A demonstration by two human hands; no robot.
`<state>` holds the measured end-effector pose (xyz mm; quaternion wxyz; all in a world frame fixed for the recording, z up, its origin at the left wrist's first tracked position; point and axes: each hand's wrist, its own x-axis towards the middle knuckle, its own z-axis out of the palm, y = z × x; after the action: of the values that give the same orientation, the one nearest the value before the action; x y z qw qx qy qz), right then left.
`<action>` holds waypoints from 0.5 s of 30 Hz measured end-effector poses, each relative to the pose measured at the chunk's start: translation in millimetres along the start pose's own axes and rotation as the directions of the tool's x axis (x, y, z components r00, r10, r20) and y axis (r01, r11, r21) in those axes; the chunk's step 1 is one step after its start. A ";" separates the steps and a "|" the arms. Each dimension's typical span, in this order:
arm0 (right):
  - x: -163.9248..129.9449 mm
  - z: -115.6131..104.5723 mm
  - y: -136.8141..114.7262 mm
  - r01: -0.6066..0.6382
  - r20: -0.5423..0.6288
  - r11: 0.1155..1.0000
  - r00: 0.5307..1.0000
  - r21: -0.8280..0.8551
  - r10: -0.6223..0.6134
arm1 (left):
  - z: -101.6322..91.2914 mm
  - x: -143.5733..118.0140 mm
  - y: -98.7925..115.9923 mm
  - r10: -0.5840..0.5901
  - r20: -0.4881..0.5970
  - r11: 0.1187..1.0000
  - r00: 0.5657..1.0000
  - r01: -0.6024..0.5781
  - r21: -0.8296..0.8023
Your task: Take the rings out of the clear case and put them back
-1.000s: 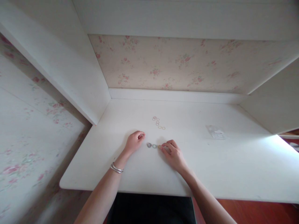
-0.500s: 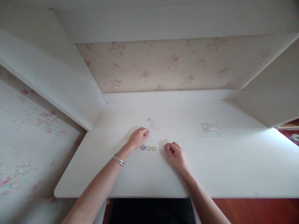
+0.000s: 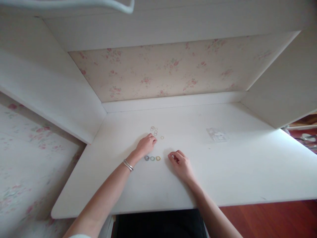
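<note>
My left hand (image 3: 146, 145) lies low over the white desk (image 3: 237, 165), thumb and fingers pinched together where one of the thin rings lay. That small ring is hidden by the fingertips. Several more thin rings (image 3: 155, 134), like little elastic bands, lie loose just beyond it, with a single ring (image 3: 162, 137) to their right. Closer to me, a row holds a grey ring bundle (image 3: 147, 158), a green ring bundle (image 3: 152, 158) and a yellow ring bundle (image 3: 158, 158). Right of this row rests my right hand (image 3: 182, 164), fingers curled and closed; what they hold, if anything, cannot be made out.
A clear plastic bag (image 3: 217, 135) lies on the desk to the right. White side panels (image 3: 279, 82) flank the desk, and a low ledge (image 3: 173, 101) runs along its back. A white curved object (image 3: 99, 4) shows at the top left. Below is a red-brown floor (image 3: 267, 218).
My left hand has moved slightly away from me and right, onto one of the loose rings, which its fingers now cover. My right hand stays by the row. The camera view has shifted and tilted slightly.
</note>
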<state>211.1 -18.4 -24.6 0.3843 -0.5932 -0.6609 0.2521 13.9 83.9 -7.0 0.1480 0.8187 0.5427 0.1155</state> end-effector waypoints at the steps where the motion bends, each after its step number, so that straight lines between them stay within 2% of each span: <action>1: -0.1 0.1 0.4 -0.002 0.003 1.000 1.000 -0.002 0.002 | 0.1 -2.4 -1.0 0.005 0.008 1.000 1.000 -0.004 -0.024; 8: 0.0 -0.1 0.1 -0.007 0.011 1.000 1.000 -0.018 0.007 | -4.9 -31.1 2.2 0.054 -0.009 0.973 0.998 -0.055 -0.223; 15: -1.2 0.3 -1.2 0.002 0.002 0.999 1.000 -0.033 -0.002 | -25.2 -60.8 24.2 0.196 0.057 0.973 0.979 -0.187 -0.133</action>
<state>210.2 -19.8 -24.0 0.3740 -0.5987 -0.6659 0.2412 2.5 21.9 23.6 0.2067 0.8597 0.4473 0.1346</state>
